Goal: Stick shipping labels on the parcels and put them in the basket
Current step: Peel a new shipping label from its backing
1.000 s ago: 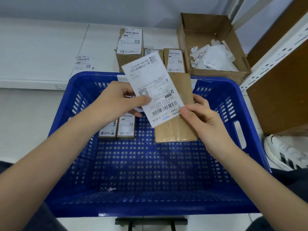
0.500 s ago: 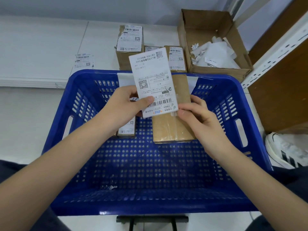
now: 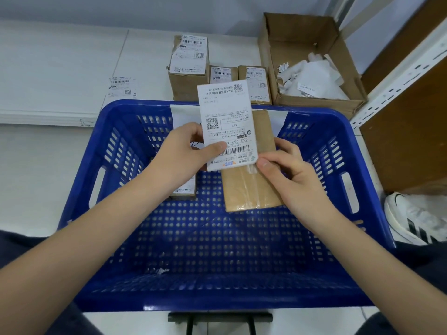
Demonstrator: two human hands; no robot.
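Over the blue basket (image 3: 116, 165) I hold a white shipping label (image 3: 227, 122) and a flat brown parcel (image 3: 251, 189). My left hand (image 3: 183, 155) pinches the label's lower left edge, thumb on top. My right hand (image 3: 290, 175) grips the parcel from the right, its thumb at the label's lower right corner. The label stands almost upright, printed side towards me, overlapping the parcel's left top. A labelled parcel (image 3: 183, 192) lies on the basket floor, mostly hidden behind my left hand.
Three labelled brown boxes (image 3: 188, 61) stand behind the basket. An open carton (image 3: 312, 102) of crumpled backing paper sits at the back right. A loose label (image 3: 121, 87) lies on the white surface at left. A shelf upright (image 3: 399, 78) and a white shoe (image 3: 416, 218) are at right.
The label has turned from tilted to nearly upright and shifted right over the parcel. Both hands drew slightly closer together above the basket.
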